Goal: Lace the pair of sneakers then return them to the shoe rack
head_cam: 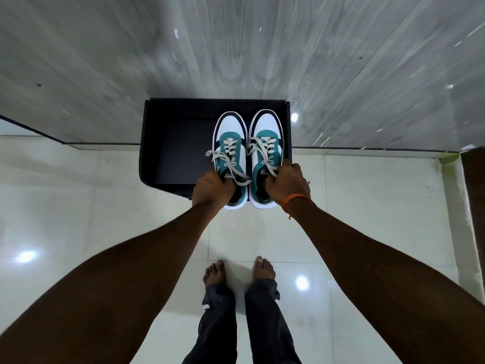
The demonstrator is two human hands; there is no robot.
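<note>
Two white, teal and black sneakers with cream laces lie side by side, toes pointing away from me, over the right half of a black shoe rack. My left hand grips the collar of the left sneaker, fingers curled into its opening. My right hand, with an orange band at the wrist, grips the collar of the right sneaker. Both shoes are laced, with loose lace ends trailing over the tongues. Their heels stick out past the rack's front edge.
The rack stands against a grey wood-grain wall on a glossy pale tiled floor. The rack's left half is bare. My bare feet stand on the tiles just in front. A dark door frame is at the right edge.
</note>
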